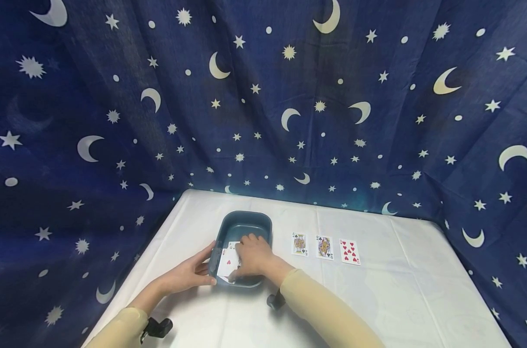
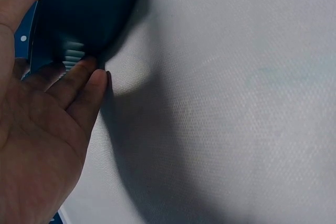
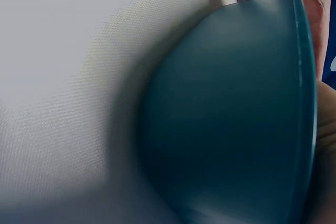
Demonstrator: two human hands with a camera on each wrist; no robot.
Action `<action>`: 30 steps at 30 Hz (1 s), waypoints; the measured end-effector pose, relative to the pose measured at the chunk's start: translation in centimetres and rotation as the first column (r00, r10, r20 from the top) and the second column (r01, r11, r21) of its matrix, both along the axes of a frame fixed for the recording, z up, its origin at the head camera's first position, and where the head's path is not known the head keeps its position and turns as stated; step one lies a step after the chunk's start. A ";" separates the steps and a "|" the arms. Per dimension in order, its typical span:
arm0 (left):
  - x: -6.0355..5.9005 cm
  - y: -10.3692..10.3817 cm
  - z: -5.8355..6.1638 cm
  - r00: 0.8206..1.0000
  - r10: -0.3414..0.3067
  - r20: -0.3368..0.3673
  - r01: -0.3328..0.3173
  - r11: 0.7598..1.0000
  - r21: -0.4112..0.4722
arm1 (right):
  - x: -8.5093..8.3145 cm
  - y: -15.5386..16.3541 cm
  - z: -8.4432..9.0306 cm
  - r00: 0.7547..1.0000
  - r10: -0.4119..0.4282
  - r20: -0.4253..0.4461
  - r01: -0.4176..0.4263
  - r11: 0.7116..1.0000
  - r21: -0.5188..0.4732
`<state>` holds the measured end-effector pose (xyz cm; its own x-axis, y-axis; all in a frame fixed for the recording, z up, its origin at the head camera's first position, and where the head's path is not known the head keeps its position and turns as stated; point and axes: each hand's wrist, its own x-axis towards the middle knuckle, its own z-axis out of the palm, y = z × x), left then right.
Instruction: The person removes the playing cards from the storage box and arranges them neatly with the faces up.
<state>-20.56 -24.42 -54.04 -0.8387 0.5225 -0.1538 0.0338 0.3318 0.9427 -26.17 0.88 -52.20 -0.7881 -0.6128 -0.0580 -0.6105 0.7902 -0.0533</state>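
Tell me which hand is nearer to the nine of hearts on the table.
Right. The right hand is over the blue tub, on the side toward the nine of hearts; the left hand rests against the tub's far side, farther from that card.

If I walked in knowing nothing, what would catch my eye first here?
First, the dark blue backdrop of moons and stars behind the white table. Then the two hands at a teal tub near the table's middle: the left hand rests against its side, and the right hand reaches into it among playing cards. To the tub's right, three face-up cards lie in a row.
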 end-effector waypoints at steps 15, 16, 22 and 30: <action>0.0 0.0 0.2 1.000 0.002 -0.008 -0.002 1.000 0.004 | 0.3 -0.3 0.3 1.000 0.008 0.009 -0.008 1.000 0.023; 0.0 0.0 0.2 1.000 0.002 -0.008 -0.002 1.000 0.003 | 0.4 -0.4 0.4 1.000 0.012 0.014 -0.012 1.000 0.013; 0.1 0.1 0.3 1.000 -0.004 -0.019 0.004 1.000 0.009 | 0.3 -0.7 0.0 0.999 0.032 0.041 -0.031 0.999 -0.022; 0.4 0.2 0.6 1.000 -0.003 -0.017 0.003 1.000 0.005 | -0.1 -0.6 -0.1 0.998 0.041 0.045 -0.039 0.998 -0.042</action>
